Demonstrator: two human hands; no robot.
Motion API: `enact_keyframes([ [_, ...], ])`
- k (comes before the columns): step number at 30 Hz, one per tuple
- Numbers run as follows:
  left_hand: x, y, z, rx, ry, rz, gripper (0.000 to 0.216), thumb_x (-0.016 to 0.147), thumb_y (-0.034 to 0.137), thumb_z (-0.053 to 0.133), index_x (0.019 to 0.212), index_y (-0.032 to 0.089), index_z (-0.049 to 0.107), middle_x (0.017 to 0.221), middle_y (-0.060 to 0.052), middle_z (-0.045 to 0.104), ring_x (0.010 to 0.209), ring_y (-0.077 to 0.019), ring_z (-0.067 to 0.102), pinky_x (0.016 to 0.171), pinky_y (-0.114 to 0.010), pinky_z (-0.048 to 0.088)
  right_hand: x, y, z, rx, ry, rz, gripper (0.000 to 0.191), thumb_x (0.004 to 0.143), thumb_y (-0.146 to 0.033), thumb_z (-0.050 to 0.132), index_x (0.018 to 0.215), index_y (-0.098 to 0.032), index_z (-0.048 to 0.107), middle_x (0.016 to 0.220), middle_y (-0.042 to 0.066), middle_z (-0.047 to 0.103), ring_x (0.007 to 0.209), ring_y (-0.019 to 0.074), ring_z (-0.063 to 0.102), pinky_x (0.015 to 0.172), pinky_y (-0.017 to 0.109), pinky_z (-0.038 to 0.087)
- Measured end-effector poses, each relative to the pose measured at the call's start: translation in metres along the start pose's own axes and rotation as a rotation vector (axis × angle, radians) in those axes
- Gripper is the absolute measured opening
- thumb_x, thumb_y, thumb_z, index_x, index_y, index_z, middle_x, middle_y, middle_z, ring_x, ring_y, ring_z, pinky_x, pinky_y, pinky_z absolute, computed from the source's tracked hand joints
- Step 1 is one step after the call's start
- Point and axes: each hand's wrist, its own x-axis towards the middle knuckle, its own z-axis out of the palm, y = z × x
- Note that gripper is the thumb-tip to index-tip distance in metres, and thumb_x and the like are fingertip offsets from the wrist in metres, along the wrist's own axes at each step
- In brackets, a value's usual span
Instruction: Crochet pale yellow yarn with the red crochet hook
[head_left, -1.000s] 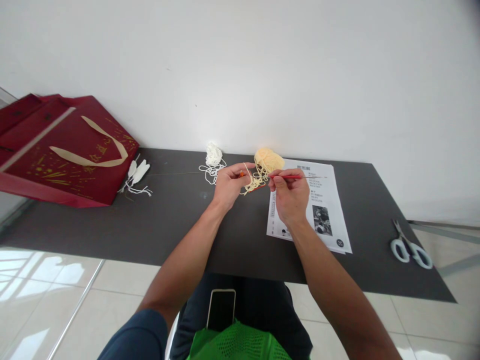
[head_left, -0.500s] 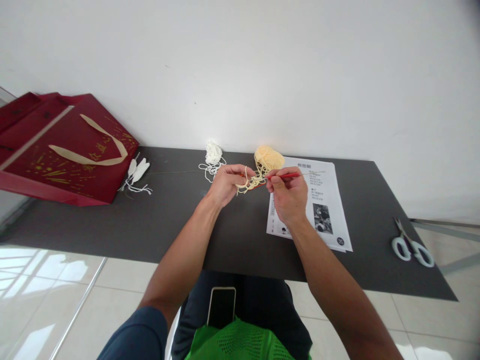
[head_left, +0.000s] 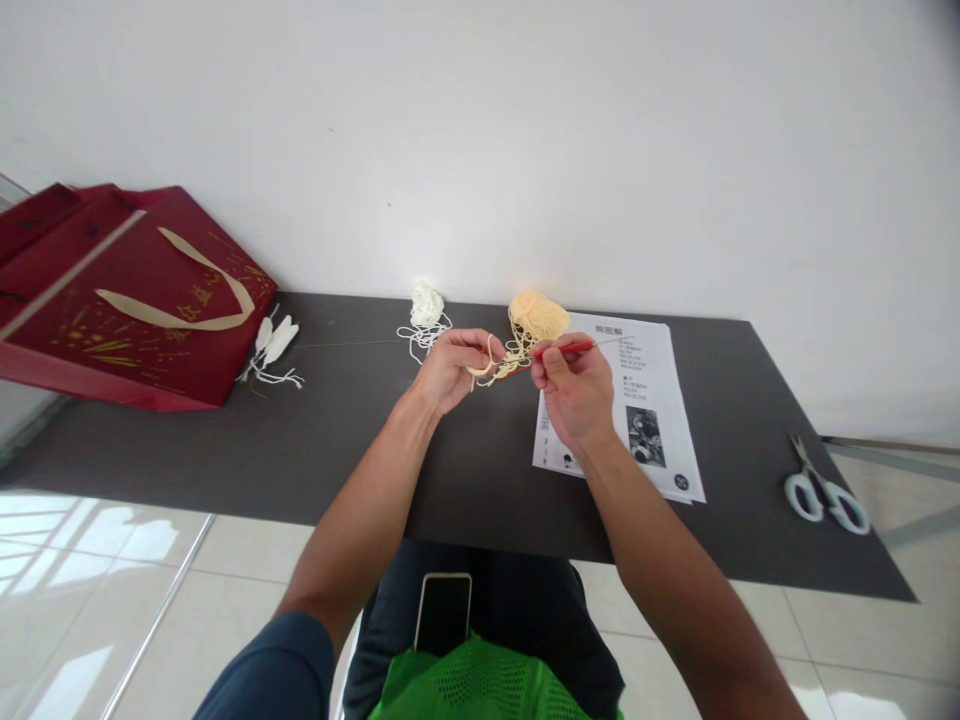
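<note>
My left hand (head_left: 451, 370) is closed on pale yellow yarn (head_left: 484, 372), a strand of which loops over its index finger. Close by on the right, my right hand (head_left: 577, 388) grips a crochet hook by its red handle (head_left: 576, 347). The hook's tip points left toward the yarn at my left fingers; whether it passes through a loop is too small to tell. Loose strands lie behind and between both hands, running to a yellow yarn ball (head_left: 540, 315) against the wall. A thin wire-like line extends left from my left hand and another right past the handle.
White yarn (head_left: 427, 305) sits at the back of the dark table (head_left: 337, 450). Small white pieces with loose ends (head_left: 276, 340) lie beside a red gift bag (head_left: 135, 300). Printed sheets (head_left: 671, 400) are under my right hand, scissors (head_left: 821, 490) far right. A phone (head_left: 444, 613) rests on my lap.
My right hand has shifted very slightly left, and the red handle now tilts up a little more at its right end. My left hand stays nearly in place.
</note>
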Motion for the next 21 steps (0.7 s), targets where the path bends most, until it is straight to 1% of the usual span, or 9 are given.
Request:
enact_keyframes([
  [4, -0.001, -0.001, 0.000, -0.003, -0.020, 0.042, 0.013, 0.059, 0.016, 0.078, 0.072, 0.013, 0.078, 0.061, -0.004, 0.066, 0.053, -0.0110, 0.053, 0.056, -0.027, 0.040, 0.003, 0.002, -0.005, 0.071, 0.010, 0.123, 0.032, 0.075, -0.038, 0.087, 0.081, -0.023, 0.059, 0.080, -0.003, 0.072, 0.060, 0.0064, 0.060, 0.052, 0.019, 0.050],
  [7, -0.001, -0.004, 0.002, 0.094, 0.015, 0.140, 0.016, 0.066, 0.023, 0.086, 0.078, 0.015, 0.080, 0.070, -0.005, 0.071, 0.062, -0.0120, 0.060, 0.065, -0.027, 0.047, 0.006, 0.004, -0.008, 0.136, 0.042, 0.194, 0.030, 0.075, -0.038, 0.088, 0.081, -0.021, 0.064, 0.085, -0.002, 0.074, 0.064, 0.0062, 0.064, 0.056, 0.017, 0.056],
  [9, -0.001, -0.007, 0.003, 0.176, 0.045, 0.217, 0.018, 0.070, 0.027, 0.086, 0.082, 0.016, 0.081, 0.078, -0.005, 0.074, 0.068, -0.0130, 0.063, 0.069, -0.027, 0.049, 0.007, 0.006, -0.008, 0.183, 0.079, 0.219, 0.027, 0.074, -0.036, 0.089, 0.082, -0.021, 0.068, 0.087, -0.001, 0.075, 0.066, 0.0062, 0.067, 0.059, 0.016, 0.060],
  [12, 0.001, -0.012, 0.006, 0.250, 0.084, 0.285, 0.020, 0.072, 0.030, 0.085, 0.086, 0.016, 0.081, 0.083, -0.005, 0.075, 0.071, -0.0138, 0.065, 0.070, -0.027, 0.051, 0.005, 0.011, -0.005, 0.243, 0.138, 0.214, 0.025, 0.073, -0.032, 0.090, 0.080, -0.020, 0.070, 0.088, -0.001, 0.077, 0.071, 0.0062, 0.070, 0.067, 0.015, 0.063],
  [14, 0.001, -0.015, 0.009, 0.270, 0.109, 0.283, 0.023, 0.072, 0.028, 0.085, 0.091, 0.017, 0.080, 0.084, -0.005, 0.076, 0.071, -0.0138, 0.066, 0.070, -0.027, 0.051, 0.003, 0.015, -0.001, 0.259, 0.168, 0.194, 0.025, 0.072, -0.031, 0.091, 0.080, -0.020, 0.070, 0.087, -0.001, 0.078, 0.074, 0.0063, 0.073, 0.073, 0.014, 0.064],
  [16, 0.002, -0.018, 0.014, 0.271, 0.131, 0.266, 0.030, 0.072, 0.026, 0.083, 0.101, 0.018, 0.079, 0.084, -0.004, 0.076, 0.070, -0.0134, 0.066, 0.069, -0.027, 0.052, 0.001, 0.019, 0.002, 0.251, 0.186, 0.164, 0.024, 0.074, -0.032, 0.090, 0.082, -0.020, 0.070, 0.088, -0.001, 0.079, 0.076, 0.0061, 0.073, 0.077, 0.015, 0.064],
  [19, 0.001, -0.021, 0.020, 0.263, 0.169, 0.265, 0.040, 0.072, 0.021, 0.081, 0.111, 0.018, 0.076, 0.081, -0.001, 0.075, 0.069, -0.0120, 0.065, 0.069, -0.026, 0.052, -0.001, 0.023, 0.006, 0.210, 0.198, 0.127, 0.024, 0.078, -0.033, 0.087, 0.086, -0.021, 0.068, 0.090, -0.002, 0.078, 0.075, 0.0063, 0.073, 0.077, 0.017, 0.065],
  [21, 0.001, -0.022, 0.024, 0.271, 0.206, 0.285, 0.043, 0.072, 0.019, 0.080, 0.115, 0.017, 0.075, 0.081, 0.000, 0.074, 0.069, -0.0111, 0.065, 0.069, -0.025, 0.052, -0.002, 0.023, 0.007, 0.179, 0.202, 0.121, 0.025, 0.079, -0.035, 0.085, 0.088, -0.022, 0.066, 0.090, -0.002, 0.078, 0.073, 0.0073, 0.071, 0.073, 0.019, 0.064],
])
